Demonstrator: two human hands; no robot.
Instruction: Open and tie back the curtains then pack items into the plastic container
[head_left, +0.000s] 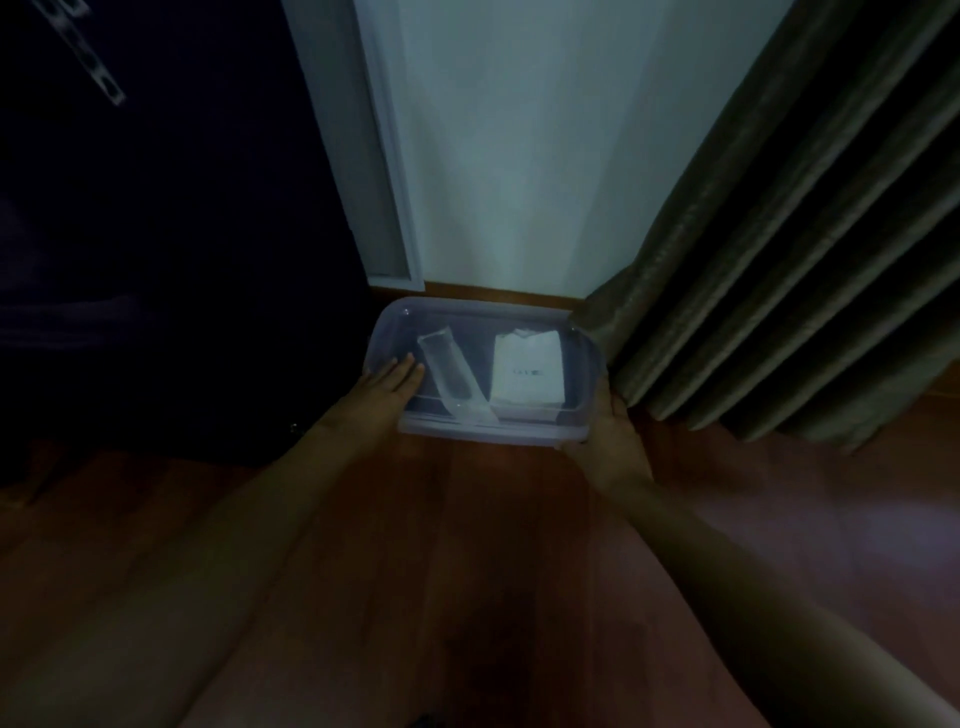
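Forearms reach out from us over the floor (467, 545), and both hands are on the container (483, 434), which sits on the boards right at the foot of the wall (519, 156), its far right corner touching the curtain (753, 286). Our left hand (395, 376) lies flat, fingers straight, on the top at the left end, gripping nothing. Our right hand (610, 431) cups the near right corner, thumb up along the side, so we call that a hold on the container. Inside we make out a white box (527, 371) on the right and a long clear piece (452, 374) slanting beside it on the left; the light is too dim to name it better.

A lid looks to be on, so we judge this to be the closing or seating step. To do it well, we want the right hand steadying the corner while the flat left palm presses down along the rim, end to end, not in the middle where thin plastic only bows. We should watch the slanted piece: if its upper end rides high, the lid may not seat. We should mind the curtain hem at that far corner too, lest it catch under the rim.
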